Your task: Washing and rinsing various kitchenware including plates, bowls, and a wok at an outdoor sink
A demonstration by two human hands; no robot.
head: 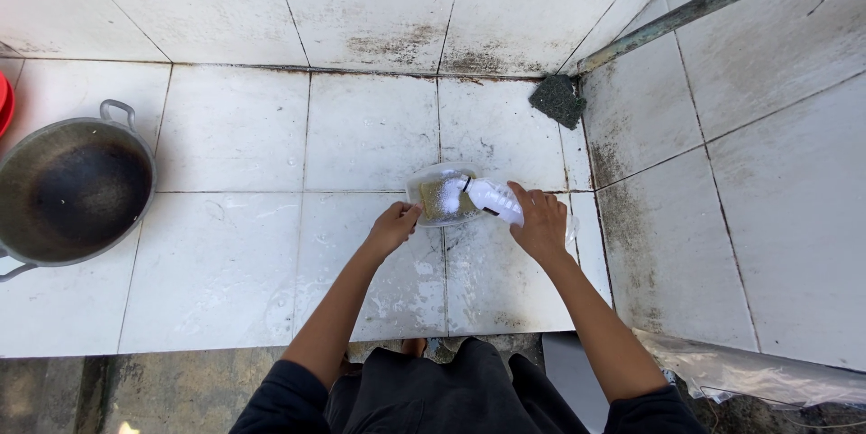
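A small clear plastic container (pixel 431 187) sits on the white tiled floor (pixel 234 253) with a yellowish-green sponge (pixel 442 199) inside it. My left hand (pixel 393 227) grips the container's near left rim. My right hand (pixel 539 222) holds a white plastic pouch (pixel 494 200), tilted with its dark spout end over the container.
A large dark metal wok (pixel 72 189) with handles rests at the left. A dark green scouring pad (pixel 557 98) lies in the far corner below a grey pipe (pixel 704 3). Tiled walls rise at the back and right. A red object's edge (pixel 4 100) shows far left. Crumpled clear plastic (pixel 767 373) lies bottom right.
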